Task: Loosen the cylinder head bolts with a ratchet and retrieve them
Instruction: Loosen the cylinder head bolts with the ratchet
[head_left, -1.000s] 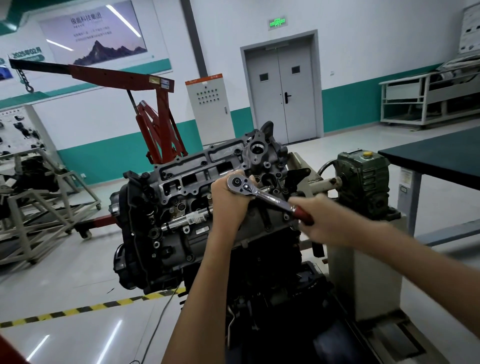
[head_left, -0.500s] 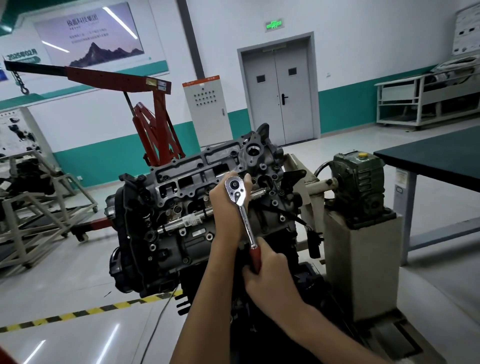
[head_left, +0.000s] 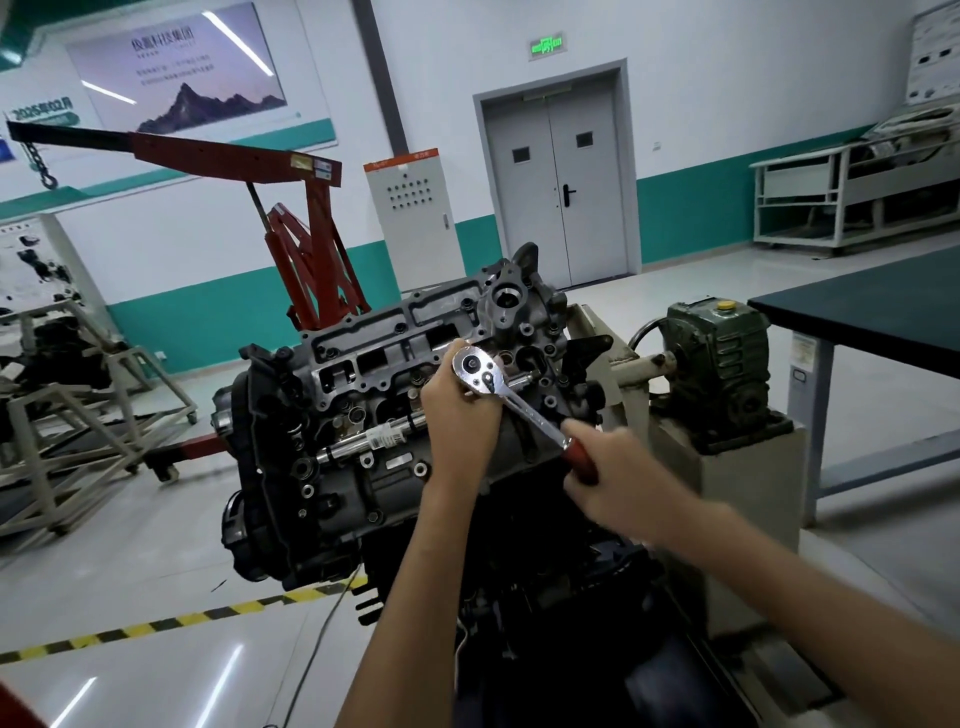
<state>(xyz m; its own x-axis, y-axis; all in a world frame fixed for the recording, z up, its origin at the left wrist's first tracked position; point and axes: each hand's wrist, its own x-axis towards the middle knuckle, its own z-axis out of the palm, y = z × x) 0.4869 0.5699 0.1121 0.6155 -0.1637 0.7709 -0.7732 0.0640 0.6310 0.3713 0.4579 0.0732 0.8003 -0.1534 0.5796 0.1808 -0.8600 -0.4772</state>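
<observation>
A grey engine with its cylinder head (head_left: 395, 353) facing me hangs on a stand. A chrome ratchet (head_left: 511, 400) with a dark red grip sits against the head, its round head at the upper left and its handle slanting down to the right. My left hand (head_left: 462, 415) wraps round the ratchet's head and whatever is under it, so the socket and bolt are hidden. My right hand (head_left: 608, 467) grips the red handle; it is blurred.
The green gearbox (head_left: 722, 364) of the stand sits on a beige pedestal to the right. A dark-topped table (head_left: 872, 306) stands at far right. A red engine crane (head_left: 306, 249) is behind the engine, a metal frame (head_left: 67, 426) at left, yellow-black floor tape (head_left: 171, 621) below.
My right hand swung the handle from the right down to pointing straight below the ratchet head, then back up to the lower right. My left hand stayed on the ratchet head.
</observation>
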